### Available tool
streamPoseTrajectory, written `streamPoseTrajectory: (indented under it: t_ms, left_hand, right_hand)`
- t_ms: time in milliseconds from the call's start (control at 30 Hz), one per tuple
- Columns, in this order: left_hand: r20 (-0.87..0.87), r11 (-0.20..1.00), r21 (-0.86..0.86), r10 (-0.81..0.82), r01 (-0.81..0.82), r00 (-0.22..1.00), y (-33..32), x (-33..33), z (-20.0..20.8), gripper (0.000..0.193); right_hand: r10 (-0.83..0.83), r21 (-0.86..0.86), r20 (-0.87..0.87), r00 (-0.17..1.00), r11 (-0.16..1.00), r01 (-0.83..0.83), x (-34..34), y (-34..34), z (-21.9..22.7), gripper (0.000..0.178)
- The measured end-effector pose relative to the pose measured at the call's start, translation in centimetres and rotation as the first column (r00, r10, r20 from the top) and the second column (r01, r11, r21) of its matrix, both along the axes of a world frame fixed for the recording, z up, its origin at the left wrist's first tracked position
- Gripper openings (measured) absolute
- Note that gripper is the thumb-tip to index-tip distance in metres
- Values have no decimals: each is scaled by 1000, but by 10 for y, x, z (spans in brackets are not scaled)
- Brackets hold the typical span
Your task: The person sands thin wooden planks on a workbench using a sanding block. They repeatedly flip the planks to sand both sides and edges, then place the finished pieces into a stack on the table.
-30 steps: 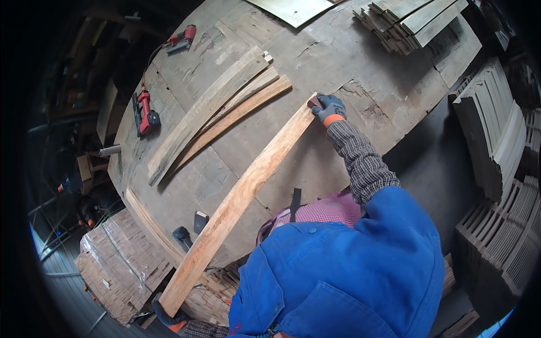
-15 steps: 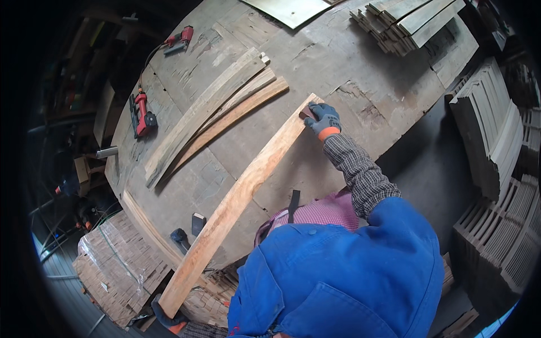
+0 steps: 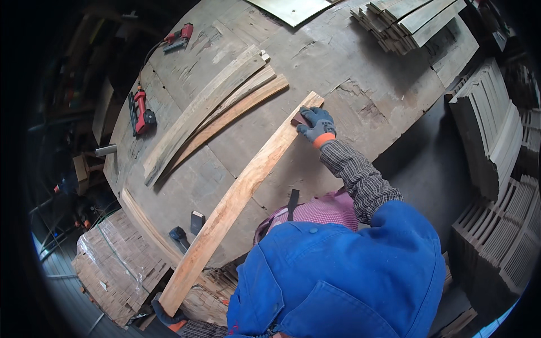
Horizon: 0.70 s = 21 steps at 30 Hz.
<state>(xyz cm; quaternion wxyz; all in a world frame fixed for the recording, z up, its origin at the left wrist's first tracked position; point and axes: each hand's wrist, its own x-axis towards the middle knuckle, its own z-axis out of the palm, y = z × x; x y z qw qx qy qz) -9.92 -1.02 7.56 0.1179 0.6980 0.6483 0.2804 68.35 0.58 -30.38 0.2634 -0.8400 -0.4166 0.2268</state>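
Across near tabletop edge (image 3: 293, 163), pale plank (image 3: 242, 188), slantwise. Right hand (image 3: 318, 123): fingers closed round brown block (image 3: 298, 119), against plank's far stretch. Left hand (image 3: 162, 313): near end, closure hidden. How much surface worked, can't tell; curved boards (image 3: 203, 107) beyond, untouched.

one gloved left hand (image 3: 163, 315), one gloved right hand (image 3: 318, 123), one long plank (image 3: 242, 188), one reddish block (image 3: 300, 119), two red power tools (image 3: 141, 104), at least three curved boards (image 3: 205, 104), one dark block (image 3: 197, 222), one tabletop (image 3: 313, 172).
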Motion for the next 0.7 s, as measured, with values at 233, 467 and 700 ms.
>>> streamPoseTrajectory:
  t_ms: [233,467,700]
  left_hand:
    - [232,999,0,48,-50,971,0,-3,-2,46]
    - [256,989,-119,112,-84,960,-8,10,4,45]
    - [52,999,-35,7,-5,999,7,-6,3,46]
  right_hand:
    - [-223,-278,62,973,932,231,79,38,-20,64]
    - [-50,5,22,999,999,49,7,15,0,65]
    - [-109,-58,24,994,992,110,29,28,-7,65]
